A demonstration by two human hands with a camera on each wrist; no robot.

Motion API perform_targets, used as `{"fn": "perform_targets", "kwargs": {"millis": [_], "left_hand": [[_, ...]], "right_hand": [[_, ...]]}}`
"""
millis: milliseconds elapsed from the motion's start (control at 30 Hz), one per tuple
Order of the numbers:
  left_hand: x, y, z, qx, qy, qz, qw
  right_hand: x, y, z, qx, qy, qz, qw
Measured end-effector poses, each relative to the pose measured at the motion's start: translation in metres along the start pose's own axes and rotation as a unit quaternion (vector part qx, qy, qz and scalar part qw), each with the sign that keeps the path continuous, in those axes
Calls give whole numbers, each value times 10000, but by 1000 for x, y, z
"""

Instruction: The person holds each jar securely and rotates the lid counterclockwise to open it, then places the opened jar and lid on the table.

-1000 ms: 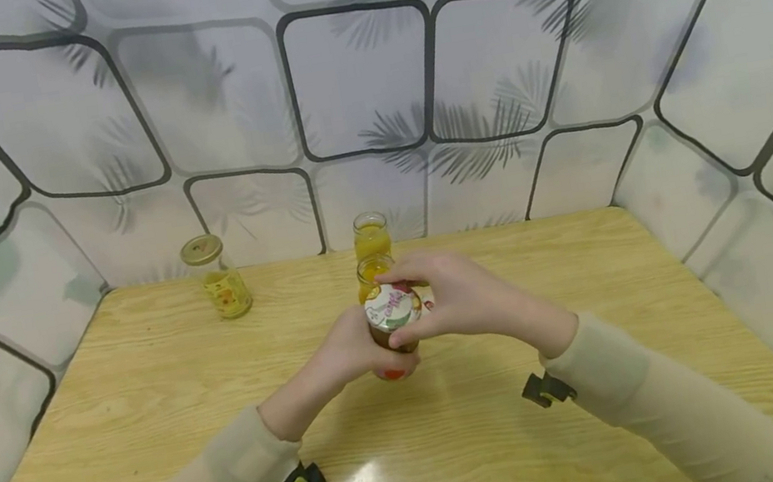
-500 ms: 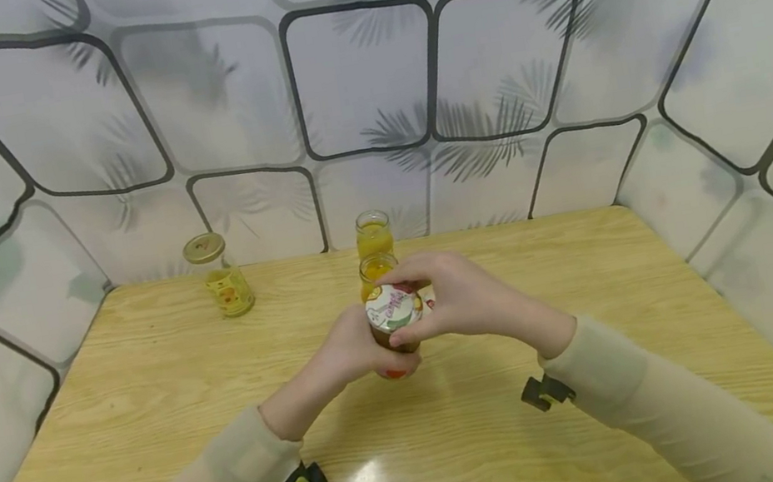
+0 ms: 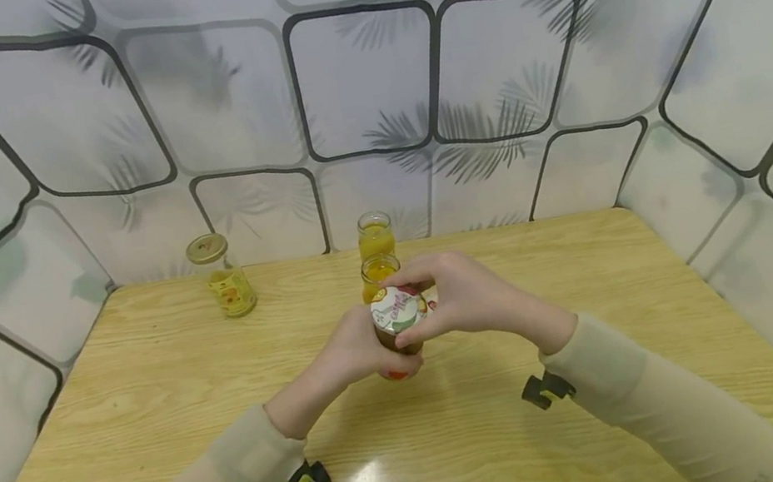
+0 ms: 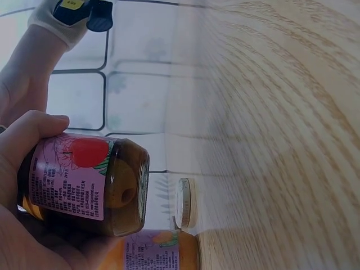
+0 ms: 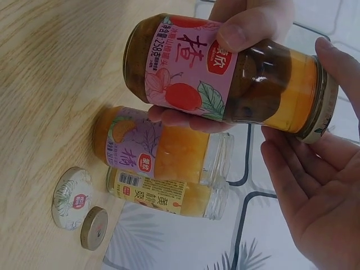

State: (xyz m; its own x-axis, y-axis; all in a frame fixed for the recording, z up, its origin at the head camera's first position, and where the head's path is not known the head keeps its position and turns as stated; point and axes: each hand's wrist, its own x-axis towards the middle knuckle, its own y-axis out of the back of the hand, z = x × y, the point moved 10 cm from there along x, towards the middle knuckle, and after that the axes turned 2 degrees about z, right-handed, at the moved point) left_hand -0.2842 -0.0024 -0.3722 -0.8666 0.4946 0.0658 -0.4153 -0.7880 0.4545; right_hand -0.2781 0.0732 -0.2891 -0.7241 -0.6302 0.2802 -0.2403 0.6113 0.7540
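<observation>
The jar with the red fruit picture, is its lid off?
No, the patterned lid sits on top of the jar, with the right hand at its edge.

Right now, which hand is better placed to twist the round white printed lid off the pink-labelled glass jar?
Probably the right hand: its thumb and fingers are around the white printed lid. The left hand grips the pink-labelled jar's body, better suited to steadying it.
</observation>
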Motion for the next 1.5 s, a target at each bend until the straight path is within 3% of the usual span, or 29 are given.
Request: {"fn": "perform_targets", "kwargs": {"millis": [233, 433, 533, 667, 933, 1100, 1500], "left_hand": [[0, -3, 2, 72, -80, -131, 9999], [-1, -6, 5, 83, -390, -301, 9988], [0, -6, 4, 102, -343, -298, 9989], [1, -4, 5, -3, -259, -270, 9993], [3, 0, 3, 60, -31, -96, 9999], [4, 2, 3, 86, -18, -40, 10000], [3, 2, 5, -166, -130, -121, 9997]], "right_hand": [[0, 0, 2, 167, 132, -187, 9996], [-1, -6, -1, 501, 619, -636, 9948], [-1, -7, -1, 667, 709, -770, 9923], [0, -5, 0, 714, 692, -702, 9926], [1, 7, 1, 400, 547, -186, 9975], [2, 11, -1, 237, 685, 52, 9974], [2, 12, -1, 636, 820, -44, 9946]]}}
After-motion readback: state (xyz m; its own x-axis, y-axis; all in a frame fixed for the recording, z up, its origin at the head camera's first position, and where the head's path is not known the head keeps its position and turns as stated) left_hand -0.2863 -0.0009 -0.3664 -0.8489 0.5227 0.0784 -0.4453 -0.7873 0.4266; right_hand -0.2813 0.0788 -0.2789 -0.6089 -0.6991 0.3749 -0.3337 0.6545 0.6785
